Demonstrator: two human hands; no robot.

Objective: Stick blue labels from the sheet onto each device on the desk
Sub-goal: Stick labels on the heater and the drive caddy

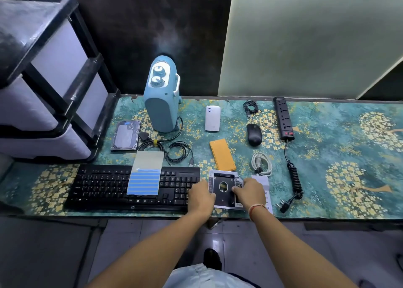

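A sheet of blue labels (145, 182) lies across the black keyboard (104, 187); its upper part is bare backing paper. A packaged drive caddy (224, 185) sits near the desk's front edge, right of the keyboard. My left hand (200, 197) rests on the caddy's left edge and my right hand (250, 191) presses on its right side. Whether a label is between my fingers is hidden. Other devices lie behind: a hard drive (125, 135), a blue heater (161, 96), a white adapter (212, 118), a black mouse (254, 134) and a power strip (284, 118).
An orange case (222, 154) and a coiled white cable (261, 163) lie just behind the caddy. Black cables (176, 151) coil behind the keyboard. A plastic drawer unit (50, 80) stands at the left. The power strip's cord and plug (292, 185) run toward the front edge.
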